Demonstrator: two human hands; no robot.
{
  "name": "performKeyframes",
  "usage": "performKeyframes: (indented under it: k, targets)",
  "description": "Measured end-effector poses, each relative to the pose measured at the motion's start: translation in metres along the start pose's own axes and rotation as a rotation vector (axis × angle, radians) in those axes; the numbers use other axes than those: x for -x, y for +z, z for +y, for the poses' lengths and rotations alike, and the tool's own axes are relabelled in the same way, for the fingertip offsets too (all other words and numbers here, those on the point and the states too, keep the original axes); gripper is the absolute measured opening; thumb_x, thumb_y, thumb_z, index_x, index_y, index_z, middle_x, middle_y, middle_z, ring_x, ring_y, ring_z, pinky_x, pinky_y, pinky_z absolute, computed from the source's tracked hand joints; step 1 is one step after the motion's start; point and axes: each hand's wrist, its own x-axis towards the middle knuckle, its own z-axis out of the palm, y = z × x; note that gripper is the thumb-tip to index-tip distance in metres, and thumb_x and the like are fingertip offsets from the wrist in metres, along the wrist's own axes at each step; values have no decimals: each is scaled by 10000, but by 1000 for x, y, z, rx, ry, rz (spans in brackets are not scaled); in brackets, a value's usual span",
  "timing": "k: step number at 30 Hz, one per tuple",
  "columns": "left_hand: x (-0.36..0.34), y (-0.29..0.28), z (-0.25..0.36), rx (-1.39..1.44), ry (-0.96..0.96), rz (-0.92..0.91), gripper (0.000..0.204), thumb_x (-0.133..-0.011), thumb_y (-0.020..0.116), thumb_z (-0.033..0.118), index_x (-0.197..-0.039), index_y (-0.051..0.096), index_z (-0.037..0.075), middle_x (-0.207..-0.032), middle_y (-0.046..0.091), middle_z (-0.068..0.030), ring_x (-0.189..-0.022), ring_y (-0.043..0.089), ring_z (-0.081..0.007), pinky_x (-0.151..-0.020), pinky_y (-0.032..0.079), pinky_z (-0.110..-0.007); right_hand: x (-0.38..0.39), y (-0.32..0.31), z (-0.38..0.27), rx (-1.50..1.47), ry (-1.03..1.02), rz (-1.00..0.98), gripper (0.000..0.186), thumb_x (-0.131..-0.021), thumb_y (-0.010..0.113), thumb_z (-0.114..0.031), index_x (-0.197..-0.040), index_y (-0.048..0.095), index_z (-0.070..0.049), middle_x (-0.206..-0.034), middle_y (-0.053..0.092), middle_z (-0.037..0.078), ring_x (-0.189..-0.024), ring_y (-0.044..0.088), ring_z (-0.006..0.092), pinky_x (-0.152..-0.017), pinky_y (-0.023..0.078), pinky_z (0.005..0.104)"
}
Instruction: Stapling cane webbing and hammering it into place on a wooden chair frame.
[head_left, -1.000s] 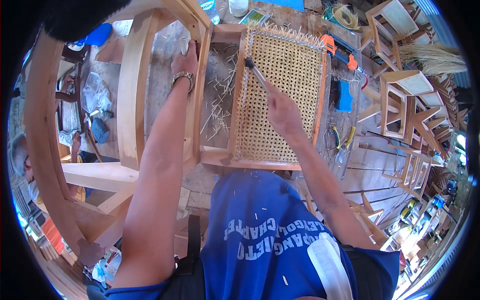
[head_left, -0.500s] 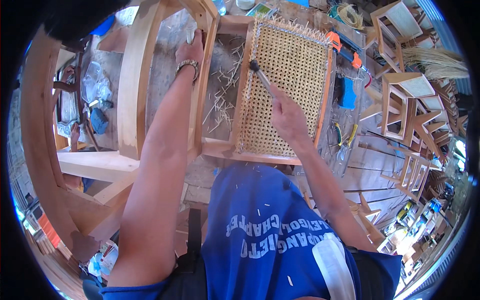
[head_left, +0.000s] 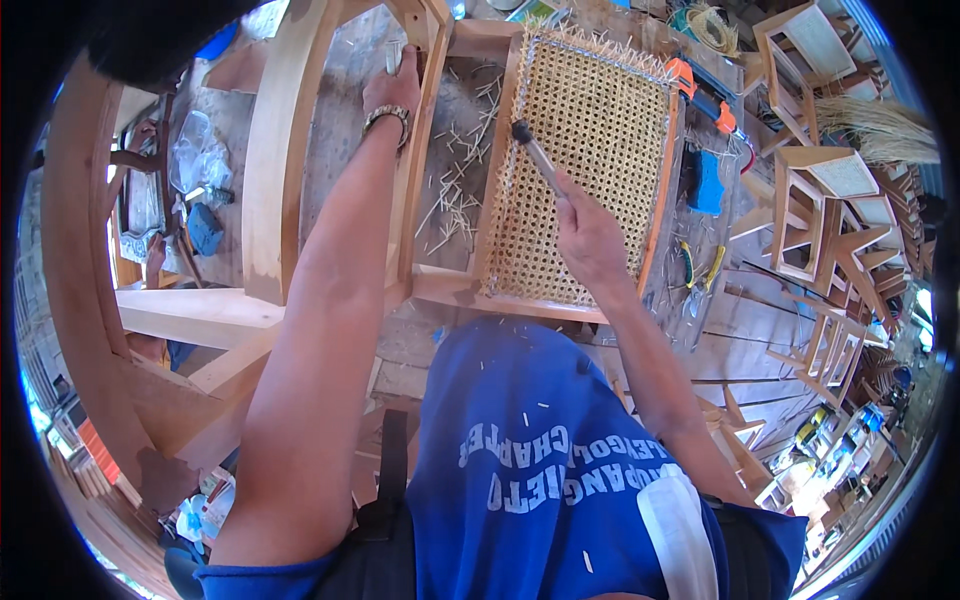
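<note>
Cane webbing [head_left: 610,180] is set within the wooden seat frame [head_left: 494,205]. Over its left border, a black-headed hammer [head_left: 543,165] is gripped in the right hand [head_left: 592,243]; farther left, a pale tool [head_left: 394,57] (its kind cannot be told) is clasped in the left hand [head_left: 392,92]. The webbing could be split by a misjudged blow.

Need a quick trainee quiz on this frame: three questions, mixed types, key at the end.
1. Short answer: what does the right hand hold?

2. True or false: the wristband is worn on the person's right arm.

3. Fill in: in the picture, the blue block lies to the ____ of the woven cane panel.

Key:
1. A hammer-like tool with a dark head.
2. False; it is on the left.
3. Right.
</note>
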Motion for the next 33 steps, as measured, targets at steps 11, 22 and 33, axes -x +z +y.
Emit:
performKeyframes:
  k: [11, 22, 33]
  targets:
    - [1, 0, -1, 62, 2, -17, 1024, -839, 356, 849, -1162, 682, -67, -1211, 629, -341, -1226, 573, -452, -1056, 435, -464, 34, 7, -1, -91, -28, 32, 406, -1001, 570, -163, -1404, 554, -111, -1028, 691, 179, -840, 681, 305, -781, 537, 409]
    - [-9, 0, -11, 9, 14, -38, 1040, -833, 350, 858, -1193, 668, -64, -1229, 623, -339, -1241, 563, -450, -1062, 428, -468, 23, 10, 3, -103, -15, 16, 383, -1006, 569, -151, -1387, 563, -113, -952, 688, 154, -719, 653, 257, -685, 531, 381]
    - [7, -4, 1, 79, 15, -25, 1072, -818, 357, 875, -1228, 644, -72, -1255, 613, -337, -1249, 561, -444, -1066, 426, -476, 35, -3, -4, -96, 26, -5, 360, -993, 594, -149, -1348, 588, -86, -1117, 707, 163, -868, 700, 280, -772, 549, 360]
